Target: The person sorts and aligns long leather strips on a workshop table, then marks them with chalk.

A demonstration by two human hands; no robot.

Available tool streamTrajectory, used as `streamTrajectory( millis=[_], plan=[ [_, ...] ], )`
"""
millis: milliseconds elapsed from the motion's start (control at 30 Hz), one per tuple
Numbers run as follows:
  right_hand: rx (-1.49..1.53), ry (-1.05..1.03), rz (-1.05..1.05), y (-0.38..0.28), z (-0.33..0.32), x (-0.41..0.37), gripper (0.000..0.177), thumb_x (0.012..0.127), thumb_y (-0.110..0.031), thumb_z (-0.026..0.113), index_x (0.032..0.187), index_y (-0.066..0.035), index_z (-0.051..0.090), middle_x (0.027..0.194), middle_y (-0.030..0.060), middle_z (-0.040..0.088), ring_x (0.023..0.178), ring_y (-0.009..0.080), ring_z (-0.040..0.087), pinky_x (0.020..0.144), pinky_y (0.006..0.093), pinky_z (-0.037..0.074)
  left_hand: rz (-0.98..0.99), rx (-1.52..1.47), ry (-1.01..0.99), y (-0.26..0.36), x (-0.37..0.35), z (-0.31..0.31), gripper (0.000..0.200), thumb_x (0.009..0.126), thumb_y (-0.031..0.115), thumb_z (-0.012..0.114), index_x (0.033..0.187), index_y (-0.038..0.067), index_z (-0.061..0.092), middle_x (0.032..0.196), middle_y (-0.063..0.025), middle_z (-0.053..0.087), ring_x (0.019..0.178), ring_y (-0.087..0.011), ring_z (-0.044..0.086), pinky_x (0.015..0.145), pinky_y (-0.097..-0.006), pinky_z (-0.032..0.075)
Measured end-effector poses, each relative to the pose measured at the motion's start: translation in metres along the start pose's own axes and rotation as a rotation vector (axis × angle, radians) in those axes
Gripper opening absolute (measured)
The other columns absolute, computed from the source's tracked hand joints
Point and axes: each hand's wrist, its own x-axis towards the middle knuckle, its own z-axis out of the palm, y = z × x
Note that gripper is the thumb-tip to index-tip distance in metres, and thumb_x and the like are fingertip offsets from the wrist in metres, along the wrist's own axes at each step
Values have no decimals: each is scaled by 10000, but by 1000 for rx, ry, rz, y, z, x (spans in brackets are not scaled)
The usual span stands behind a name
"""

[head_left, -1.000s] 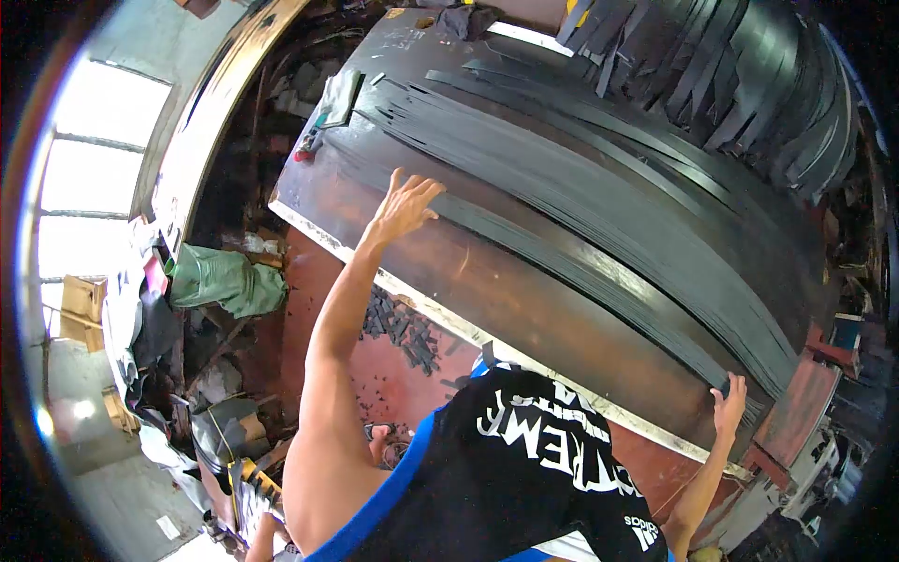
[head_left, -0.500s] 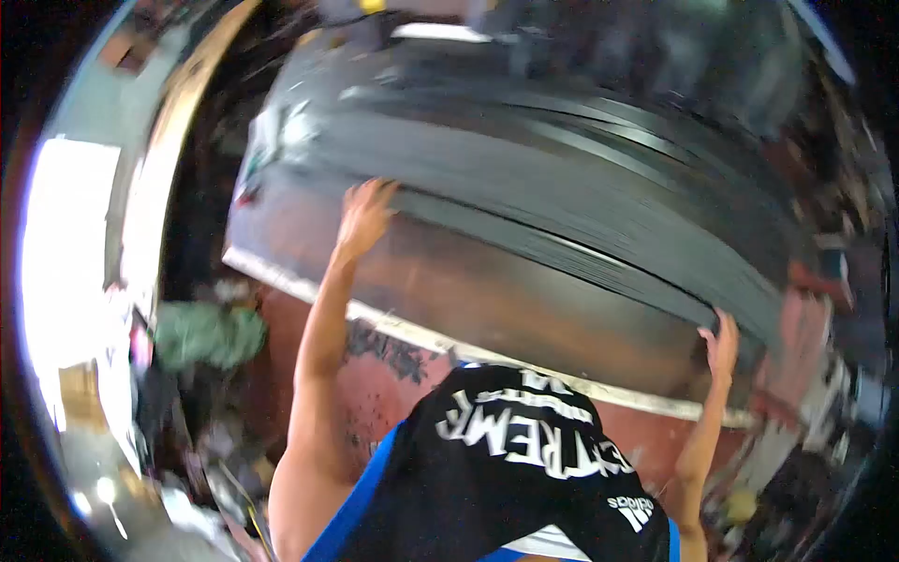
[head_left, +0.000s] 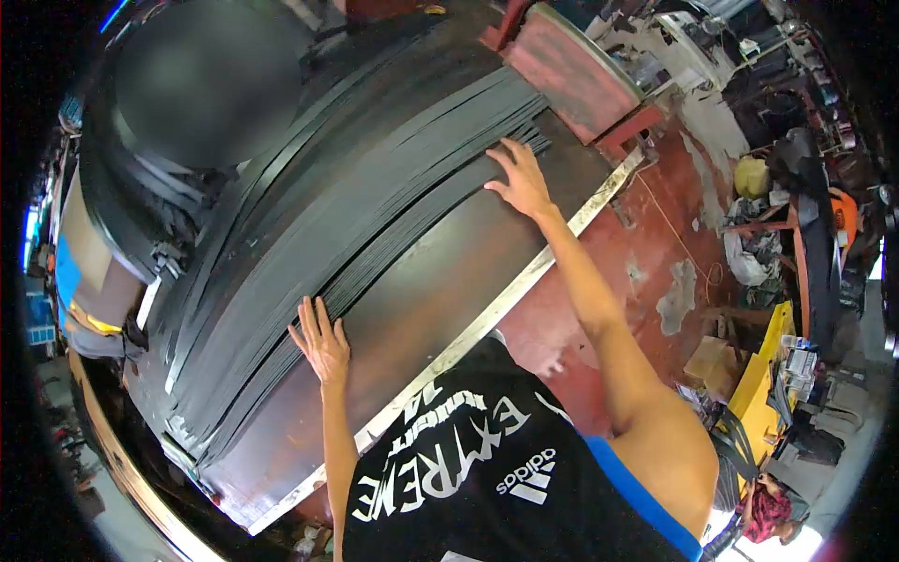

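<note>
Long dark grey strips (head_left: 356, 201) lie side by side in a wide stack across a metal-topped table. Along its near side runs a narrower bundle of the same strips (head_left: 421, 225), with a dark gap between the two. My left hand (head_left: 323, 345) rests at the near edge of the narrow bundle, fingers spread, palm down. Toward the strips' far right ends, my right hand (head_left: 521, 180) is at the narrow bundle's edge with fingers apart and curved. Neither hand grips anything.
A pale strip (head_left: 496, 314) edges the brown table top (head_left: 449, 272). At the strips' right end stands a red metal plate (head_left: 571, 80). Another person (head_left: 169, 197) is across the table; one in a plaid shirt (head_left: 770, 513) is at lower right. A yellow beam (head_left: 773, 375) lies right.
The view has turned, so the strips now slant up to the right. Both hands stay along the narrow bundle; their fingers are now spread and lifted off the gap.
</note>
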Motion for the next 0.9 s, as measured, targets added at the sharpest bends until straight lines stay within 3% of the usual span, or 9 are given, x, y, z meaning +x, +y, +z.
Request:
streamTrajectory(
  millis=[67,200,233,367,533,600,900],
  plan=[
    [-10,17,35,29,-7,-1,717,684,-291,841,1320,-128,553,1441,204,415,1336,411,377,1156,536,255,56,-5,-23,31,21,9,558,929,225,613,1441,77,448,1534,-107,377,1419,-289,344,1172,-572,169],
    [44,81,143,58,-17,4,816,678,-326,855,1382,-135,489,1494,204,358,1364,412,354,1164,558,233,82,-56,-65,87,60,12,523,903,261,660,1373,86,512,1372,-122,507,1269,-296,475,1096,-536,290],
    [32,69,222,60,-16,4,926,663,-326,867,1441,-124,408,1520,215,322,1378,424,333,1171,558,213,129,-53,-10,100,72,12,538,877,289,690,1349,85,530,1306,-118,532,1210,-288,502,1037,-510,330],
    [243,121,405,70,-8,-2,1072,650,-299,877,1502,-62,272,1530,248,297,1432,397,264,1187,556,151,124,-49,-59,138,110,17,553,865,310,698,1343,85,536,1295,-116,536,1182,-287,511,1015,-500,337],
    [287,88,375,80,-3,-2,1110,645,-308,881,1514,-56,238,1536,226,303,1433,375,274,1196,541,138,236,-113,-121,167,144,30,564,853,361,701,1321,85,548,1227,-111,550,1092,-281,526,980,-499,342],
    [337,174,322,82,-1,-4,1102,673,-310,869,1521,-54,213,1545,183,307,1429,352,292,1208,517,141,282,-80,-135,176,152,35,565,849,387,700,1292,68,558,1204,-115,558,1083,-278,531,971,-494,345],
    [291,217,454,81,0,5,1038,710,-246,848,1513,-46,221,1492,202,374,1384,393,342,1184,524,213,266,-5,-123,196,165,52,546,838,384,712,1225,23,577,1148,-134,576,1031,-288,537,906,-458,351]
  ],
)
